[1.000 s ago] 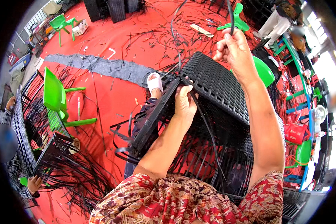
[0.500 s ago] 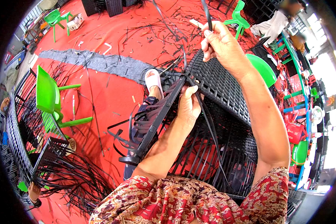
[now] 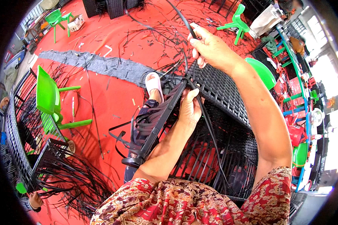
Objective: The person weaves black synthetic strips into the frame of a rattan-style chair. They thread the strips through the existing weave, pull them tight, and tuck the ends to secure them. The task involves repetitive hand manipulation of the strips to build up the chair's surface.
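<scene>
In front of me stands a partly woven black wicker furniture frame [image 3: 225, 95], with a tightly woven panel on its right and bare bars lower down. My left hand [image 3: 190, 107] grips the frame's upper corner, thumb pressed on a black strip there. Loose strips wrap the frame's slanting bar [image 3: 163, 118] and curl out on its left. Raised above the corner, my right hand [image 3: 203, 45] pinches a long flat black weaving strip [image 3: 182, 18], which runs up past the top of the view. Another strip hangs down beside my left hand.
A green chair [image 3: 47, 92] stands left, near another woven frame [image 3: 20, 138] with a co-worker's hand [image 3: 35, 200] beside it. A grey cloth strip [image 3: 101, 67] and scattered offcuts lie on the red floor [image 3: 105, 97]. Another green chair [image 3: 237, 23] is at the back right.
My right hand has moved left and slightly down with the strip, which now bends more to the left. My left hand has stayed at the corner.
</scene>
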The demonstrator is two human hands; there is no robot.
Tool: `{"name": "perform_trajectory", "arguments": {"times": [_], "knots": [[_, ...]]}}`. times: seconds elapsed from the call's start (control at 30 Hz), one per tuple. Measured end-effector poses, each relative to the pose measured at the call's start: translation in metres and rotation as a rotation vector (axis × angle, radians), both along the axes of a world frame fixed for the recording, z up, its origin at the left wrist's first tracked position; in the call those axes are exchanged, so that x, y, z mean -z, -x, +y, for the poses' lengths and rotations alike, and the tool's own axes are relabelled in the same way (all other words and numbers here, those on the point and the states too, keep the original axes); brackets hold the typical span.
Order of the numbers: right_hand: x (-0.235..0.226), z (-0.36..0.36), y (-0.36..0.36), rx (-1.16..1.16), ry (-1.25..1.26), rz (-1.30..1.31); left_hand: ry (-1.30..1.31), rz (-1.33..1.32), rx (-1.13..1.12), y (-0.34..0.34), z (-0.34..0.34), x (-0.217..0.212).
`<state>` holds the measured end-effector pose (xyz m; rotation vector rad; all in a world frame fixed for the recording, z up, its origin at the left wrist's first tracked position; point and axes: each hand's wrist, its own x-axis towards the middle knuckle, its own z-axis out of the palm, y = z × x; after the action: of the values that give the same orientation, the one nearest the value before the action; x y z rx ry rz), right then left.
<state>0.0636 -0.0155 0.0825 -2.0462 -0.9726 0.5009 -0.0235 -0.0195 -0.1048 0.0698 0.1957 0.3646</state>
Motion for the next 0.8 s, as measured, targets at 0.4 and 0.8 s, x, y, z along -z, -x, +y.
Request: {"name": "perform_trajectory", "arguments": {"times": [0.4, 0.8], "knots": [[0.013, 0.041, 0.011, -0.057, 0.218, -0.131, -0.038, 0.059, -0.081, 0.0, -0.002, 0.002], [0.048, 0.05, 0.005, -0.106, 0.178, -0.306, -0.053, 0.086, 0.049, 0.002, 0.01, 0.003]]}}
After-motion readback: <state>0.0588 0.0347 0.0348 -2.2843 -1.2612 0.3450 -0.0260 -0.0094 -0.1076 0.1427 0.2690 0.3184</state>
